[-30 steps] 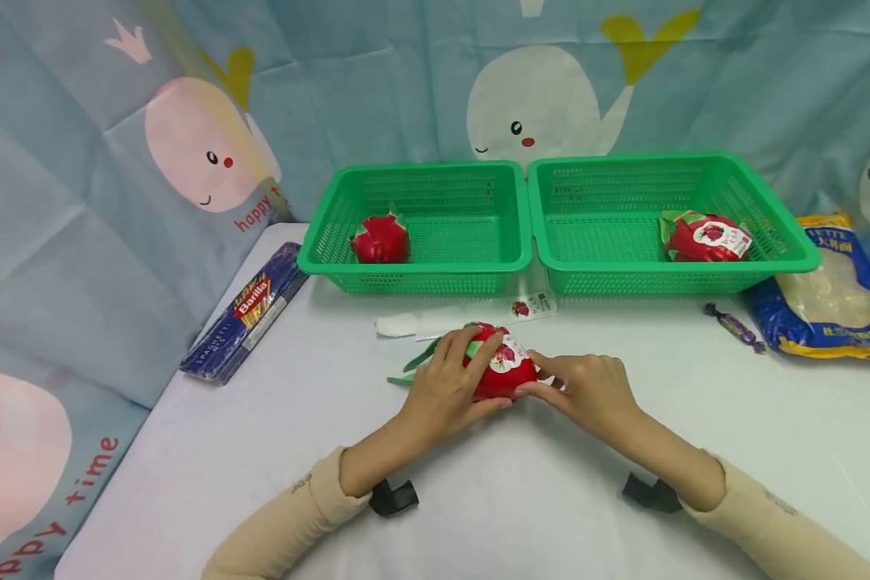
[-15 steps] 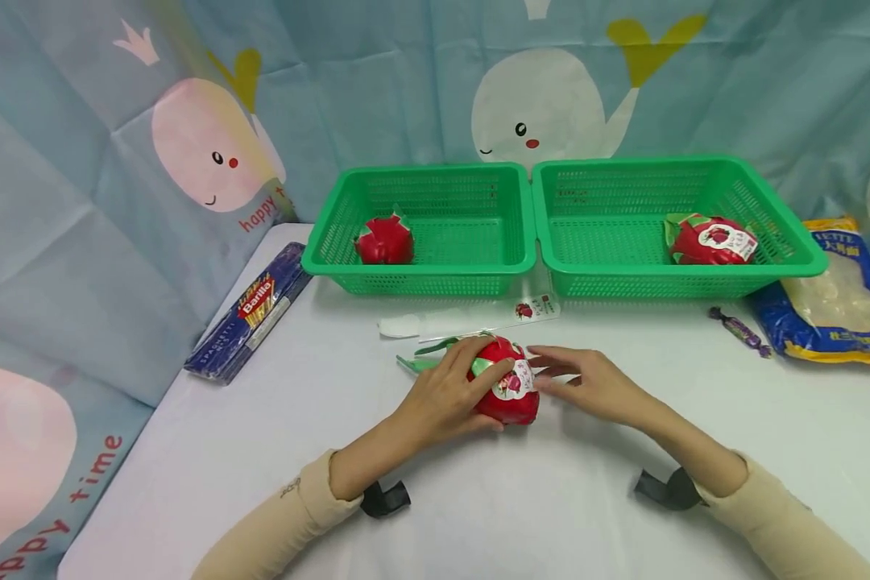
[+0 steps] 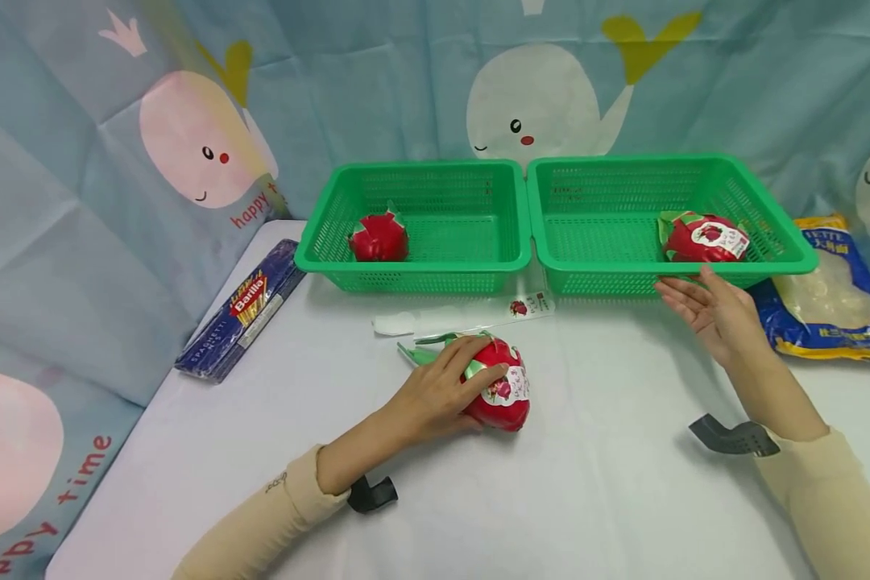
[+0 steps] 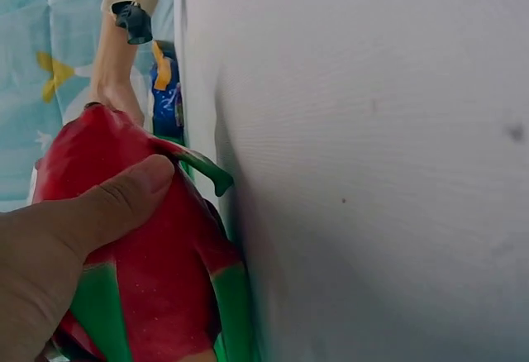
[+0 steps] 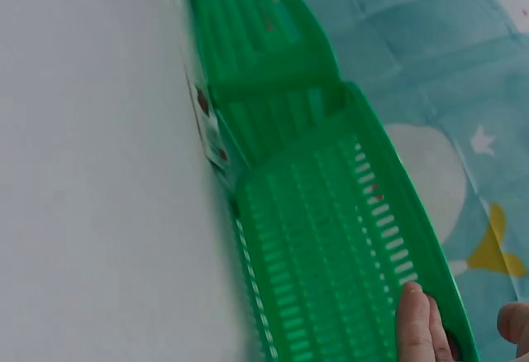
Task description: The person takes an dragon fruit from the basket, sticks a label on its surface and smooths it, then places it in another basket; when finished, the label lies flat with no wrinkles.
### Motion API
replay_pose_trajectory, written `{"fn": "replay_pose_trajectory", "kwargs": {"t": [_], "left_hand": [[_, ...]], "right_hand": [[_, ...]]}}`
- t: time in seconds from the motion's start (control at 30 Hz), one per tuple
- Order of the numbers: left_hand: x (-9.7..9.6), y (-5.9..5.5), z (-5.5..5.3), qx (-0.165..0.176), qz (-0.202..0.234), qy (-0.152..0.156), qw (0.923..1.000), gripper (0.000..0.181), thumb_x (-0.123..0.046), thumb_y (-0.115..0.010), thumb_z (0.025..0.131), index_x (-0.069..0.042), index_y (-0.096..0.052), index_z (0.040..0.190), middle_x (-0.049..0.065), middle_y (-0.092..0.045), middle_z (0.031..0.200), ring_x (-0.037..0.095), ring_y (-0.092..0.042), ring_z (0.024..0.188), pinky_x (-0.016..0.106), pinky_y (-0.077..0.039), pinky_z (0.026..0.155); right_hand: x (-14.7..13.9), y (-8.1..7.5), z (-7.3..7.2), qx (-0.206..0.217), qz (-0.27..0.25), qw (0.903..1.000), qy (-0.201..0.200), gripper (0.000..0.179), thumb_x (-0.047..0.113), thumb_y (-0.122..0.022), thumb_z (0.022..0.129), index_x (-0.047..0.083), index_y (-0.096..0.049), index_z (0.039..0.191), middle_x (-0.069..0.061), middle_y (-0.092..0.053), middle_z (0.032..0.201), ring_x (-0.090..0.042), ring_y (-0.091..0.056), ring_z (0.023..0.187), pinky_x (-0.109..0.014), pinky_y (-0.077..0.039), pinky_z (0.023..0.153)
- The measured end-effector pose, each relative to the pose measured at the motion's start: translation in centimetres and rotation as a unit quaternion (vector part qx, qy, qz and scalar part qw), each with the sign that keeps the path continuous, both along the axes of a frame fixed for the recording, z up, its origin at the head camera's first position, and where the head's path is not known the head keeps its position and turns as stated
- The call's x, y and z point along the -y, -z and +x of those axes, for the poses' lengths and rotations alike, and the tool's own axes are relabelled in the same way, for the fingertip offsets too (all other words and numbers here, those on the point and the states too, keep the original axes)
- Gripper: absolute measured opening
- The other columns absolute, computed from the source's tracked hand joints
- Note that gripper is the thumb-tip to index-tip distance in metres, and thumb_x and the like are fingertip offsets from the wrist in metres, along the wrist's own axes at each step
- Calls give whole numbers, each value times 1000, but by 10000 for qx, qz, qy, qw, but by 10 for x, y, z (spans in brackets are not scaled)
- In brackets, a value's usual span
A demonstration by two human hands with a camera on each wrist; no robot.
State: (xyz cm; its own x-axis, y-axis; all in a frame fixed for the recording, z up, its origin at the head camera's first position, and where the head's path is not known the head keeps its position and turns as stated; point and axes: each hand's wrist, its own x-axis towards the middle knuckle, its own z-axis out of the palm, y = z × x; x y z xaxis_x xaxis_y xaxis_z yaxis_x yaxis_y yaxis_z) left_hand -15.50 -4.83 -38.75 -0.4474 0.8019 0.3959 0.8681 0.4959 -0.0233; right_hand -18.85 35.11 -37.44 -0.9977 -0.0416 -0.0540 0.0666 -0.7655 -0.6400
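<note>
My left hand grips a red dragon fruit with green leaf tips and a white label, low over the white table. In the left wrist view, the thumb presses across the fruit's red skin. Further right, my right hand is at the front wall of the right green basket, holding nothing, with its fingers extended. Whether it touches the basket is unclear. That basket contains a labelled dragon fruit. Another dragon fruit sits in the left green basket.
Between hands and baskets lies a clear plastic sleeve with a dragon fruit print. A blue Barilla spaghetti pack lies left, a blue-and-yellow noodle bag right. Whale-printed cloth hangs behind.
My right hand has left the dragon fruit and moved right and forward to the right basket, now covering the small purple candy. My left hand still holds the fruit, slightly nearer me.
</note>
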Motion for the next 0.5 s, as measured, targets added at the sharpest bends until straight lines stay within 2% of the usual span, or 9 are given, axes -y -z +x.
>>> {"fn": "replay_pose_trajectory", "kwargs": {"t": [0.17,0.4,0.5], "left_hand": [[3,4,-2,-301,208,215,9991,70,-40,-81,65,-20,-48,123,12,-45,134,28,-40,126,36,-56,75],[7,9,-10,-602,681,325,9953,82,-47,-83,59,-7,-50,122,10,-50,133,24,-46,124,33,-54,82],[6,9,-12,-721,773,398,9936,82,-49,-83,57,-8,-52,121,10,-52,131,25,-48,122,32,-54,81]], "right_hand": [[-7,-3,-1,417,130,9975,558,20,14,-52,93,1,-56,107,-19,-70,89,-28,-69,85,-32,-56,72],[-7,-2,-2,260,421,9955,805,20,15,-57,89,0,-57,103,-16,-70,87,-24,-70,83,-29,-55,72],[-8,0,-4,267,430,9953,830,20,14,-57,89,-1,-57,101,-16,-70,86,-24,-70,83,-29,-55,71]]}}
